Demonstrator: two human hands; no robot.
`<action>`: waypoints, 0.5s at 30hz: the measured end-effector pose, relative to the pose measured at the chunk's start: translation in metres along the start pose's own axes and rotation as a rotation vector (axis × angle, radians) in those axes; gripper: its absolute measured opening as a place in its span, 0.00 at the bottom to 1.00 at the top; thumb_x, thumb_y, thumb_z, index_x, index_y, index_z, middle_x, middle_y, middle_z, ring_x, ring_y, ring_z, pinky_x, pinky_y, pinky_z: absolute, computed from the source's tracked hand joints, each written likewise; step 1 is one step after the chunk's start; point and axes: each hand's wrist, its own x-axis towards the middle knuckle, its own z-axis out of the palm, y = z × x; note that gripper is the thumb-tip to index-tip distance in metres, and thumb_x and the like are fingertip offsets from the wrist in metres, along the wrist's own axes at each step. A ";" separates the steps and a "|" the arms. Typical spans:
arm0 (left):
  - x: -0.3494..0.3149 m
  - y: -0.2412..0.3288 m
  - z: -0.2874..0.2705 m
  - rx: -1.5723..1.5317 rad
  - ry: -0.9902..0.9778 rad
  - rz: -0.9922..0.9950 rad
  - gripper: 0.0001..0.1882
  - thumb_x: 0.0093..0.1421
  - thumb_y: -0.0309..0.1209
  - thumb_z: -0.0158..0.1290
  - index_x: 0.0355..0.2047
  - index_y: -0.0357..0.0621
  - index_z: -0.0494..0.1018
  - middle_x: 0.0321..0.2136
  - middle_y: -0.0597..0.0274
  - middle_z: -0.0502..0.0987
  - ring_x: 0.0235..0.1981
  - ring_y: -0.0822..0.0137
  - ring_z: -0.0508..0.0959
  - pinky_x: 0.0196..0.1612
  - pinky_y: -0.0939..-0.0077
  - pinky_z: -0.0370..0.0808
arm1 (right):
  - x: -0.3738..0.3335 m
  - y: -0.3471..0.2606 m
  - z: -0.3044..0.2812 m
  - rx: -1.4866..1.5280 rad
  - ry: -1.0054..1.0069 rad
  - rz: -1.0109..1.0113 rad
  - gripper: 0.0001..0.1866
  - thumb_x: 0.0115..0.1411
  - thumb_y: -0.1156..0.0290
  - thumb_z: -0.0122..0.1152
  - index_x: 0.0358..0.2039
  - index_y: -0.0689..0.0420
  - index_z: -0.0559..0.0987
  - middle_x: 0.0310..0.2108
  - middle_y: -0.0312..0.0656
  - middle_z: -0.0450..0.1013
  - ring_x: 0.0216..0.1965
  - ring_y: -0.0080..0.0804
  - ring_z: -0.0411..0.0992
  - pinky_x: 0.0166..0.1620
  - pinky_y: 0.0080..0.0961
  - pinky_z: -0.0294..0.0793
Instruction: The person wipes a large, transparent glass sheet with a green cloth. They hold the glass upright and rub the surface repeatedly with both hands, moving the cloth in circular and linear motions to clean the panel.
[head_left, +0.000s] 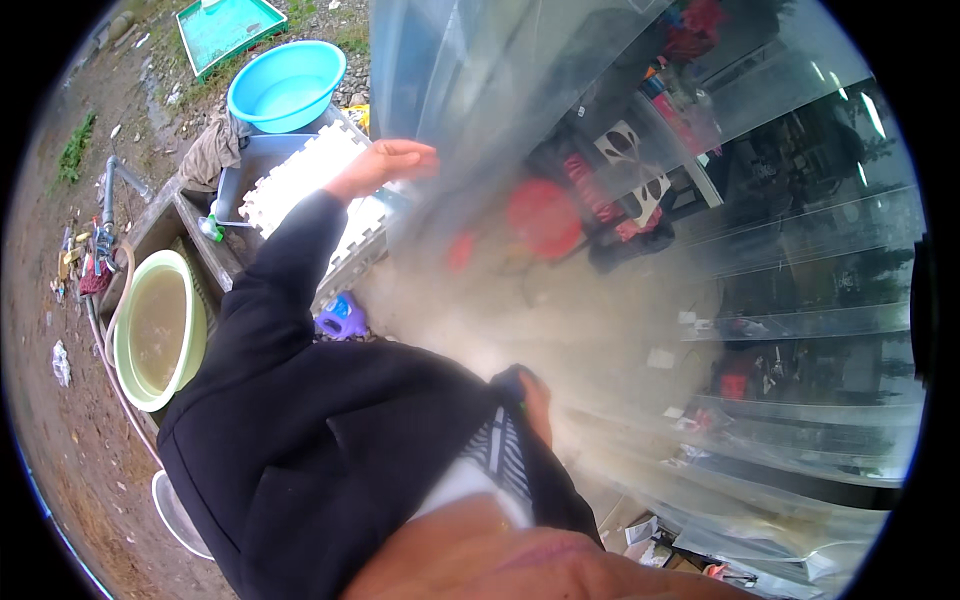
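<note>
My left hand (385, 168) reaches out from a black sleeve, its fingers stretched forward and held close together. It is at the edge of a clear plastic strip curtain (450, 90); whether it touches the plastic I cannot tell. Nothing shows in that hand. Lower down, beside my body, my right hand (538, 408) shows only in part, its fingers mostly hidden. Under my left arm lies a white foam mat (285, 185) with jagged edges, over a sink. A purple jug (342, 316) stands on the ground below that arm.
To the left are a pale green basin (122, 345) of murky water, a blue basin (290, 85), a teal tray (230, 35), a grey cloth (215, 152) and a pipe with a tap (108, 190). Through the curtain I see a red round stool (545, 218) and shelves, blurred.
</note>
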 end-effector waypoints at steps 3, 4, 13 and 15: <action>-0.027 0.003 0.020 -0.011 -0.245 -0.065 0.14 0.59 0.33 0.55 0.42 0.35 0.76 0.37 0.51 0.80 0.42 0.59 0.79 0.51 0.68 0.72 | 0.016 -0.011 0.019 -0.054 -0.047 -0.009 0.21 0.55 0.60 0.62 0.42 0.64 0.79 0.36 0.44 0.76 0.37 0.30 0.73 0.41 0.27 0.71; -0.027 0.007 0.024 0.022 -0.365 -0.059 0.13 0.59 0.32 0.56 0.40 0.35 0.77 0.36 0.51 0.80 0.41 0.59 0.79 0.49 0.69 0.72 | 0.018 -0.017 0.024 -0.068 -0.059 -0.010 0.21 0.55 0.61 0.62 0.42 0.65 0.78 0.36 0.44 0.76 0.37 0.30 0.73 0.40 0.27 0.71; 0.034 -0.001 -0.004 0.059 -0.595 -0.135 0.15 0.51 0.33 0.64 0.34 0.34 0.77 0.31 0.62 0.79 0.35 0.72 0.76 0.40 0.77 0.70 | 0.031 -0.026 0.038 0.038 -0.010 0.001 0.17 0.53 0.65 0.65 0.38 0.64 0.79 0.32 0.41 0.76 0.32 0.27 0.73 0.37 0.24 0.72; 0.062 0.012 -0.012 0.236 -0.288 -0.166 0.14 0.55 0.37 0.61 0.33 0.37 0.77 0.31 0.67 0.78 0.35 0.77 0.75 0.41 0.80 0.71 | 0.027 -0.018 0.032 0.034 0.015 0.017 0.17 0.53 0.65 0.65 0.38 0.65 0.78 0.32 0.42 0.76 0.32 0.27 0.74 0.37 0.24 0.72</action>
